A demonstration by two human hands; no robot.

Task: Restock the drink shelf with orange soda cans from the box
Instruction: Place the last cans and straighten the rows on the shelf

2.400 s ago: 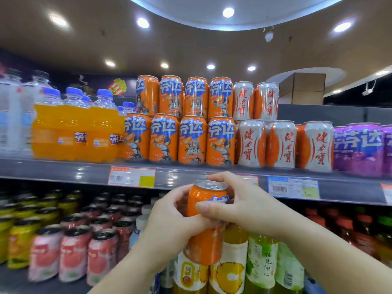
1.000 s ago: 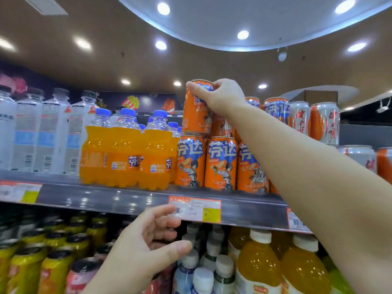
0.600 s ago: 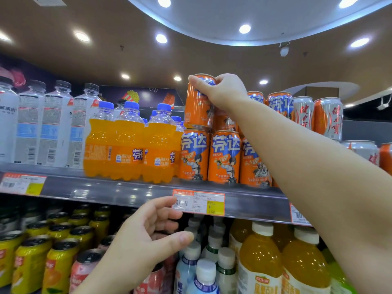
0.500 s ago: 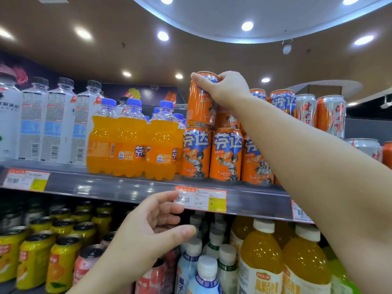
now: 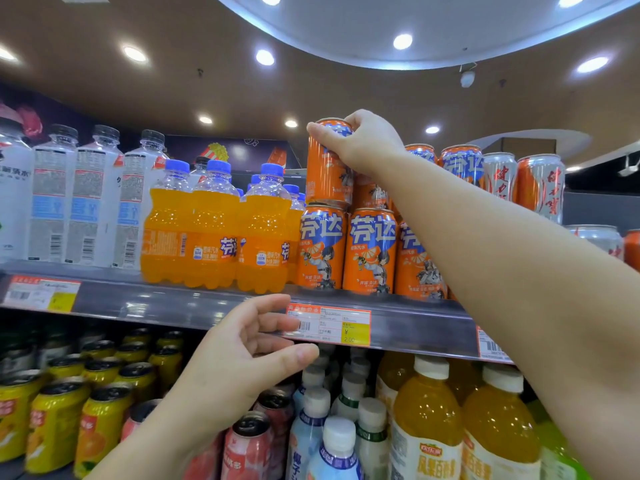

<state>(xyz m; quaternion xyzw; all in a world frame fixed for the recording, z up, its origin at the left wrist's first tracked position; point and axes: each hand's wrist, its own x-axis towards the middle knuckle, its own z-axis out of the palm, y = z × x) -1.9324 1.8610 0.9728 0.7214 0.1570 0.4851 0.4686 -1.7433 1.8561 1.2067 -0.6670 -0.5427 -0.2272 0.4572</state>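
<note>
The right hand (image 5: 367,140) grips the orange soda can (image 5: 328,164) around its upper rim and shoulder, fingers curled over the top edge. The can stands upright, its base on or just above the lid of the bottom-row can (image 5: 320,247) at the left end of the can row on the drink shelf (image 5: 166,303); whether the two are in full contact cannot be told. The left hand (image 5: 242,351) holds nothing. Its fingers are relaxed and spread, in front of the shelf edge, just left of the price label (image 5: 329,323) and below the held can.

Handling properties, judged from appearance:

- Weight: a sealed, full can is moderately heavy for its size. One hand should carry it.
- Stiffness: the pressurised wall is rigid under a normal grip. The rims are the stiffest parts.
- Surface: the printed wall is smooth and may slip if damp.
- Fragility: a fall from this height would likely dent the can.

Recommended hold: wrap the fingers around the upper shoulder, as here. This keeps the base free for seating.

Placement risk: the stack is two tiers high. The base must sit concentric on the lid below. An off-centre seat could tip the can toward the orange soda bottles (image 5: 214,237), which stand immediately left of the held can. Release the grip only once the can stands without support.
</note>
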